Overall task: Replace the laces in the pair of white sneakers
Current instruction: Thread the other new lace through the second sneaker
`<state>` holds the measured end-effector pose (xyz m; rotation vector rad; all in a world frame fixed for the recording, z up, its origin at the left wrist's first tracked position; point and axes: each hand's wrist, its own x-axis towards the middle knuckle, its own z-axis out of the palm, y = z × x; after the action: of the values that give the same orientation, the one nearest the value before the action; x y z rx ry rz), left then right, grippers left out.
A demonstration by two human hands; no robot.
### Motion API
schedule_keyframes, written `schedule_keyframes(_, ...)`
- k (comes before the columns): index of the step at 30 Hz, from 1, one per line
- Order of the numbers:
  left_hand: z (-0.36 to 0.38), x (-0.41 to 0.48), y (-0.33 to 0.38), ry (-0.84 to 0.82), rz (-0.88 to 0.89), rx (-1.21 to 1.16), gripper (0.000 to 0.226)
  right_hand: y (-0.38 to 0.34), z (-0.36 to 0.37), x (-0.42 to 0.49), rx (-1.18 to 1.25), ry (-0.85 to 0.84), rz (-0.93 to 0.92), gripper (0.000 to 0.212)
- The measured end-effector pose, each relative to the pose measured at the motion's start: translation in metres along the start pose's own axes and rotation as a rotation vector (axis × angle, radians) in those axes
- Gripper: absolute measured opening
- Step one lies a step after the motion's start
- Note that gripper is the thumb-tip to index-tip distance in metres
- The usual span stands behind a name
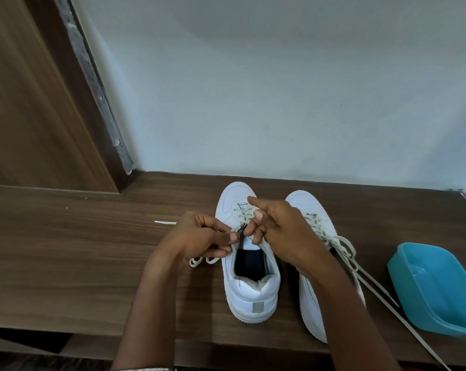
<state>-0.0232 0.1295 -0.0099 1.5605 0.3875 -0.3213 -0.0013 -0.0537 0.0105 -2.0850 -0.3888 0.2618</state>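
Two white sneakers stand side by side on the wooden surface, toes pointing away from me. Over the left sneaker [249, 285], my left hand [199, 236] pinches its off-white lace [199, 261] beside the upper eyelets, and loops of that lace hang below the hand. My right hand [277, 228] pinches the lace at the tongue, index finger stretched toward the toe. The right sneaker [311, 303] is partly hidden by my right forearm; its loose lace [373, 285] trails to the right and toward me.
A light blue plastic tub [438, 287] sits at the right edge of the wooden surface [79, 250]. A lace tip [165, 223] lies left of my left hand. A wall stands right behind the shoes, and a wooden panel rises at the left.
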Motion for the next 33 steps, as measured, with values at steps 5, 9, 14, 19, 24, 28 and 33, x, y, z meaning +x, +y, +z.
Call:
schedule_keyframes(5,-0.001,-0.001,-0.001,-0.001,-0.01,-0.002,0.015,0.0,0.001,0.0,0.101,0.029,0.011,0.005)
schedule_keyframes(9,-0.002,-0.002,-0.001,0.0,-0.004,0.014,0.014,0.006,0.002,0.005,0.073,0.155,-0.044,0.007)
schedule_keyframes(14,-0.001,-0.001,-0.002,-0.006,0.0,0.01,0.013,0.01,0.0,0.005,-0.055,0.132,-0.013,0.011)
schedule_keyframes(19,-0.002,-0.002,-0.001,-0.008,0.009,0.007,0.015,0.009,0.008,0.005,-0.123,0.158,-0.011,0.01)
schedule_keyframes(24,-0.006,-0.002,-0.003,-0.052,0.028,-0.006,0.019,0.012,0.012,0.007,-0.108,0.2,0.002,0.009)
schedule_keyframes(28,-0.01,-0.002,-0.003,-0.07,0.038,0.018,0.015,0.014,0.012,0.008,-0.044,0.199,0.014,0.011)
schedule_keyframes(33,-0.006,-0.002,-0.002,-0.084,0.089,0.039,0.019,0.015,0.009,0.007,0.039,0.169,-0.026,0.019)
